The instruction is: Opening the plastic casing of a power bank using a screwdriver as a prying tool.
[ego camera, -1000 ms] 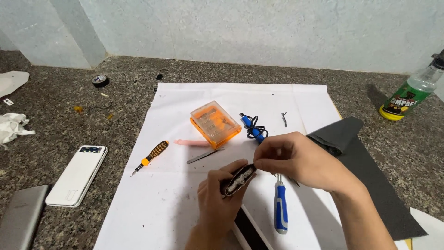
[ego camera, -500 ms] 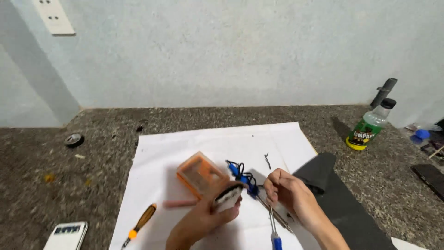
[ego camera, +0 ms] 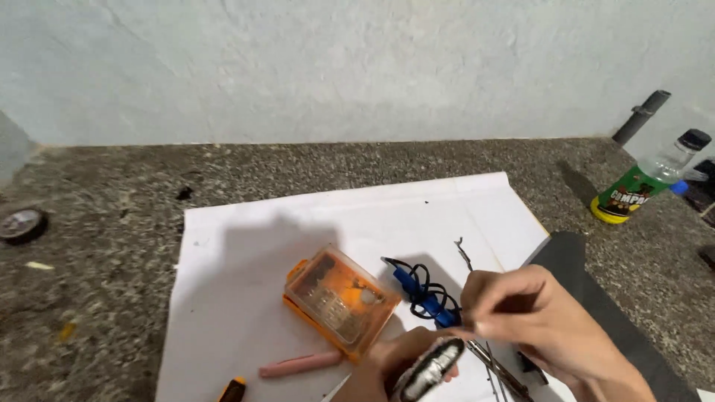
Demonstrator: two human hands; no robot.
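My left hand point(ego camera: 387, 366) is curled shut around a small dark, silver-edged device point(ego camera: 430, 370) at the near edge. My right hand point(ego camera: 532, 316) pinches closed at its upper end, wrist angling in from near right. Just left lies the orange clear-lidded plastic box point(ego camera: 339, 299); a blue cabled tool point(ego camera: 424, 298) lies behind. White paper sheet point(ego camera: 246, 246) has open room far left.

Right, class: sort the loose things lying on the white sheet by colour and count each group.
Orange: 2, the clear orange case and the orange tool handle at the bottom edge
Pink: 1, the pink stick
Blue: 1, the blue tool with black cord
Total: 4
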